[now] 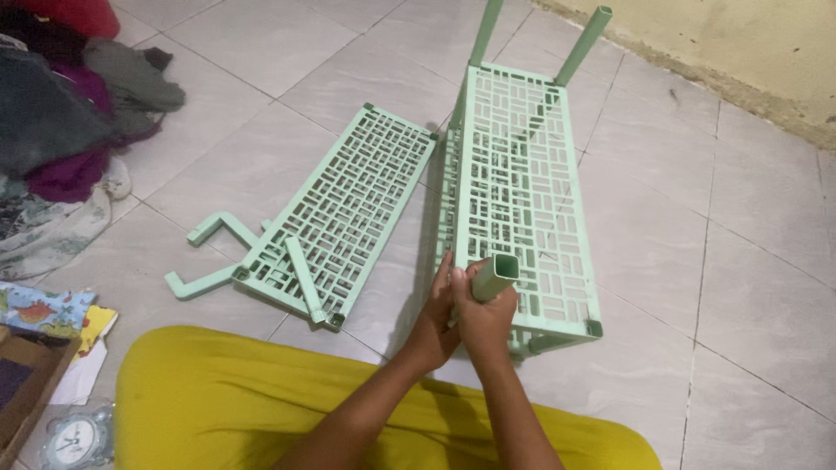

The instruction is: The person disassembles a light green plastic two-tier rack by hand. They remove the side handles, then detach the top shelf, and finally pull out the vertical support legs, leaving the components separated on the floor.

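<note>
A pale green plastic rack [522, 174] stands on the tiled floor in front of me, its lattice shelf on top and two green legs [585, 39] rising at the far end. My right hand [486, 320] is wrapped around a short green square tube [502, 275] at the rack's near left corner. Pressed against that same corner and the tube is my left hand [434, 324]. To the left, a loose lattice shelf panel [344, 204] lies flat with a green tube [305, 280] resting across it.
Two more green tubes [202, 280] lie left of the loose panel. A heap of clothes [61, 113] fills the upper left. A cardboard box [22, 383], colourful papers [43, 309] and a small alarm clock [74, 439] are at lower left. A wall [740, 43] runs along the top right.
</note>
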